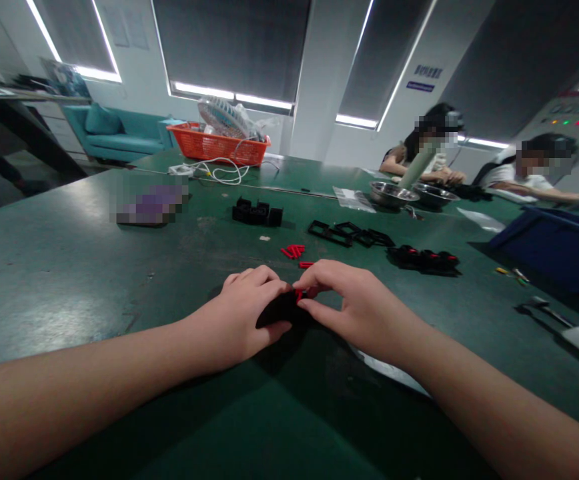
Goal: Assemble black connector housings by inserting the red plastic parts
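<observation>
My left hand (249,313) is closed around a black plastic part (275,311) low over the green table. Between the thumb and fingers of my right hand (344,297) is a small red piece (298,295), held against the right end of the black part. How far the red piece sits in the black part is hidden by my fingers. Just beyond my hands lie a small pile of red pieces (294,251) and a single red piece (306,265).
Behind stand a black plastic housing (257,213), black frames (349,233) and black parts with red inserts (423,259). A blue bin (559,247) is at right, an orange basket (219,143) at the back. Two people sit across the table near metal bowls (393,195).
</observation>
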Demonstrator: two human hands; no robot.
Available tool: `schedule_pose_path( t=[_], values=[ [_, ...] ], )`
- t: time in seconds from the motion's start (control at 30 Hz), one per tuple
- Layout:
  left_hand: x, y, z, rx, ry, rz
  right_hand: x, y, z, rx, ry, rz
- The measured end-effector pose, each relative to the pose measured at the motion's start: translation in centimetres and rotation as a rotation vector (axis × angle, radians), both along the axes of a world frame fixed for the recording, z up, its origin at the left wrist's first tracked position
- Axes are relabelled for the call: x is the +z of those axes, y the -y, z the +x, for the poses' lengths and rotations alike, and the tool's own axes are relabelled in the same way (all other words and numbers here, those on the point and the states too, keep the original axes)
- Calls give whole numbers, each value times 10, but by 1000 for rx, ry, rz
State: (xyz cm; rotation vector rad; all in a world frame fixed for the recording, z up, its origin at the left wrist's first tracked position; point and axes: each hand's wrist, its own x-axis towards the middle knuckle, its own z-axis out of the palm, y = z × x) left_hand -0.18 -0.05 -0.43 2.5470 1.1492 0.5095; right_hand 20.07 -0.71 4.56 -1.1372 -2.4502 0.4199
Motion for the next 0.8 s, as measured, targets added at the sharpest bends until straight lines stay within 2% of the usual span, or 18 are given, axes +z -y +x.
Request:
schedule_pose_path(
  t=[0.8],
  values=[
    [0,0,-1,2,0,2,0,-1,0,4,14,0]
  ],
)
